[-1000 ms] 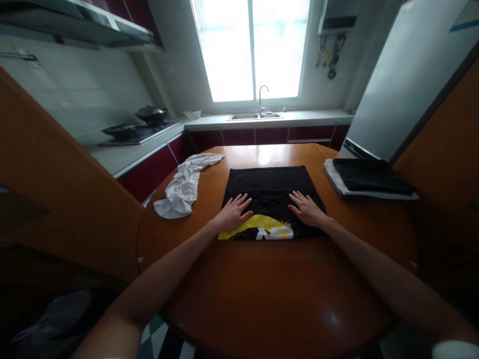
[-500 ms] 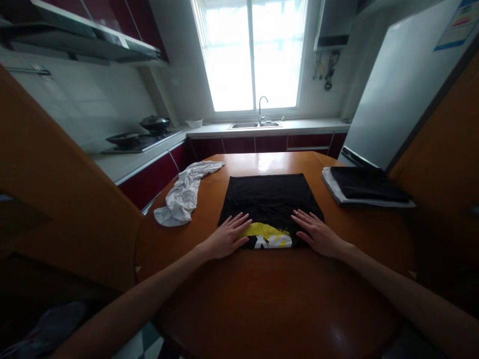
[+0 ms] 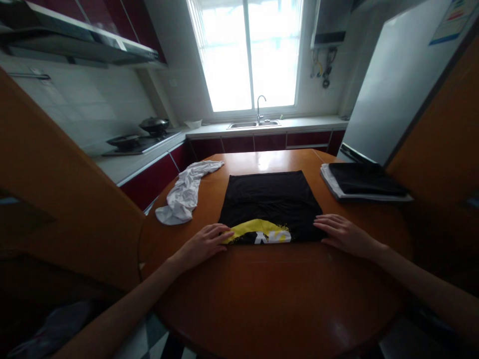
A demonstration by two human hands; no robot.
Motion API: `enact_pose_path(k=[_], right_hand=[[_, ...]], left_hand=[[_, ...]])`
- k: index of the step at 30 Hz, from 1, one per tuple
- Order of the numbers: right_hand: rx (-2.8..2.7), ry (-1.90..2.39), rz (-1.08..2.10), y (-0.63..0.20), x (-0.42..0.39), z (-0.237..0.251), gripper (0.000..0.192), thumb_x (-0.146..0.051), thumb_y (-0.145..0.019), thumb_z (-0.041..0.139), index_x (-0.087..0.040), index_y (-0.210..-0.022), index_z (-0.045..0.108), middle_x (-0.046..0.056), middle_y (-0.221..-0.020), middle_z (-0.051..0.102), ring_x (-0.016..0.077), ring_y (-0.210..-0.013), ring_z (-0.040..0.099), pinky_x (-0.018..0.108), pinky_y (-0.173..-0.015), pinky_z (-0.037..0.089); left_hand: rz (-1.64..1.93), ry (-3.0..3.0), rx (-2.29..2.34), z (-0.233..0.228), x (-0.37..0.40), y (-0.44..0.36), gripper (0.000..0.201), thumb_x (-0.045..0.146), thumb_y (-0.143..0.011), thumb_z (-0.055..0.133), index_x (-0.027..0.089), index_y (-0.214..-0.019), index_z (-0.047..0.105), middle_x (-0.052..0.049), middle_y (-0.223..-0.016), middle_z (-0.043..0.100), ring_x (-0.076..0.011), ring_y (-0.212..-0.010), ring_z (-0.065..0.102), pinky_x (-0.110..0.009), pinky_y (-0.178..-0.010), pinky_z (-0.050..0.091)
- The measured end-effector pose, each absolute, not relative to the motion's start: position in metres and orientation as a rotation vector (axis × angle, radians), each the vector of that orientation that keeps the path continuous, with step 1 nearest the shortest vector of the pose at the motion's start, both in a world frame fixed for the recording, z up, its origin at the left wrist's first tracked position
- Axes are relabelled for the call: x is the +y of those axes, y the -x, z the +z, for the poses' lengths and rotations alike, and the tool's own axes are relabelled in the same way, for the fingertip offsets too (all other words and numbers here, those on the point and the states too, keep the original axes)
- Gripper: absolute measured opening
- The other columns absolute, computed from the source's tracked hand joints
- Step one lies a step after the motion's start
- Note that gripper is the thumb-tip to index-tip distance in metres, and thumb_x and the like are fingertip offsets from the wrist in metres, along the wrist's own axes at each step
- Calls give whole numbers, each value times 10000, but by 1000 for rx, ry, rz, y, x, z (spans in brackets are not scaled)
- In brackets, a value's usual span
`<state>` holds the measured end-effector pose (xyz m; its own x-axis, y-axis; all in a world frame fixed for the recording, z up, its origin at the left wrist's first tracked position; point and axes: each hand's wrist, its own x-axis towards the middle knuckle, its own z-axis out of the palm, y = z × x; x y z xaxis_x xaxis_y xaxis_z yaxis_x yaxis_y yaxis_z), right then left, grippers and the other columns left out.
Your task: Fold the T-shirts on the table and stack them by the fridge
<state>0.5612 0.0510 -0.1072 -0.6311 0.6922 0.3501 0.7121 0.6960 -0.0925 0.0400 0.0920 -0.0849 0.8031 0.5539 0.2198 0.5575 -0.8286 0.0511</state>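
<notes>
A black folded shirt (image 3: 270, 199) with a yellow and white print lies flat in the middle of a round wooden table (image 3: 277, 299). My left hand (image 3: 204, 244) rests at the shirt's near left corner, fingertips touching the yellow edge. My right hand (image 3: 342, 234) lies flat at the near right corner, fingers spread and touching the cloth. Neither hand holds anything that I can see.
A crumpled white garment (image 3: 185, 192) lies on the table's left side. A stack of folded dark and white clothes (image 3: 361, 182) sits at the right. Beyond are a counter with a sink (image 3: 254, 123), a stove with pans (image 3: 140, 135), and a fridge (image 3: 396, 89).
Both hands slid from the top of the shirt toward me and outward, ending at its near left and right corners. The shirt stays in place.
</notes>
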Motion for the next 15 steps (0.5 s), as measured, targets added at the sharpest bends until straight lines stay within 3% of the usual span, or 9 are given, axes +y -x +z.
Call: enact_pose_path(k=[4, 10, 15], right_hand=[[-2571, 1054, -184, -558, 46, -103, 372, -268, -988, 562, -256, -1352, 642, 85, -1324, 689, 256, -1225, 638, 458, -1087, 497], [-2593, 1131, -230, -553, 43, -101, 433, -134, -928, 523, -242, -1326, 657, 82, -1331, 686, 253, -1203, 652, 476, -1077, 491], [-2607, 1172, -274, -554, 44, -103, 449, -95, -896, 516, -220, -1299, 672, 90, -1328, 689, 256, -1206, 653, 481, -1079, 481]], left_hand=[[-270, 2935, -874, -78, 88, -49, 417, 180, -1035, 452, 250, -1438, 534, -81, -1280, 658, -232, -1200, 607, -409, -1074, 508], [-131, 2884, -989, -80, 79, -52, 650, -21, -916, 385, 246, -1504, 450, -67, -1393, 587, -224, -1289, 564, -378, -1122, 473], [-104, 2881, -1007, -78, 83, -58, 620, -2, -912, 410, 217, -1489, 471, -78, -1291, 629, -224, -1181, 609, -356, -1060, 509]])
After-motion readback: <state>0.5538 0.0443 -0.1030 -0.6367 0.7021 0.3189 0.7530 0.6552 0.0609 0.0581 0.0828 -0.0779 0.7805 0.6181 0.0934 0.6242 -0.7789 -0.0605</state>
